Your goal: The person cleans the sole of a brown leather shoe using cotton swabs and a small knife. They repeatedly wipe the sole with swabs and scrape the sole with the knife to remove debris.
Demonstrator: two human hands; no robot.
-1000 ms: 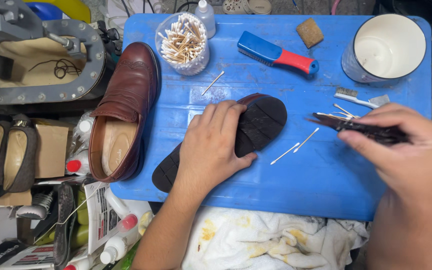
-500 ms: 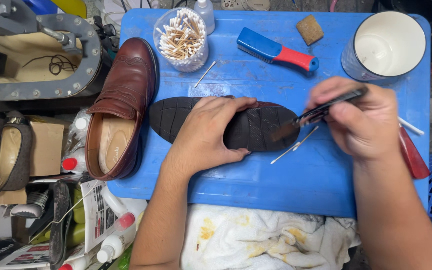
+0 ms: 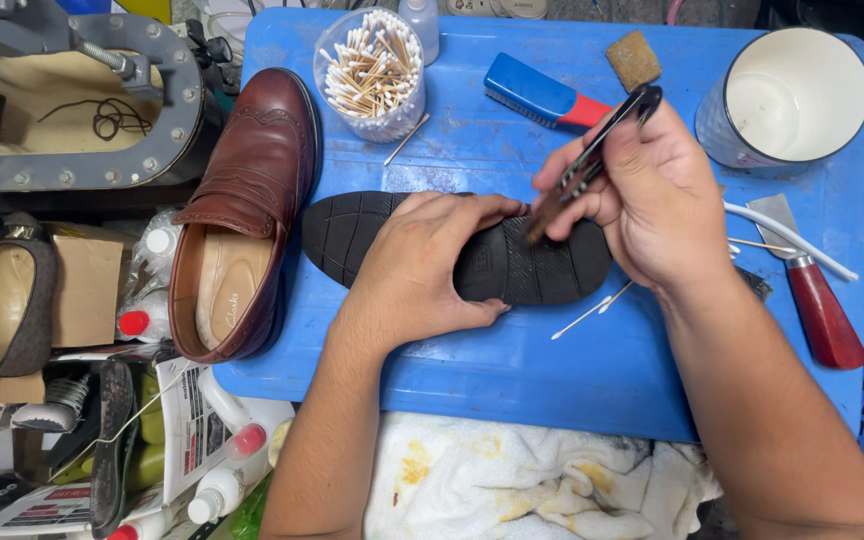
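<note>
A: From the head camera we see our left hand (image 3: 422, 270) pressed flat over the upturned shoe (image 3: 457, 248), fingers wrapped across the black ribbed sole, pinning it to the blue table (image 3: 512, 385).

B: And our right hand (image 3: 652, 195) is closed around a thin dark brush (image 3: 590, 160), its working end down on the sole near the middle. The tip is partly hidden by our fingers, so it may be bristles or a scraping edge; we cannot be sure.

A: The shoe lies sole up, just right of the brown leather shoe (image 3: 247, 210). Its long axis runs left to right across the table, one rounded end beside the brown shoe and the other under our right wrist. Which end is the toe we cannot tell.

B: To work it well, we judge we should keep the left palm bearing down so the shoe doesn't rock, and stroke along the grooves, not across them.

A: The brush slants up and away toward the white mug (image 3: 792, 95). A lower angle would likely give more contact.

B: The tub of cotton swabs (image 3: 370, 75) stands well clear.
</note>
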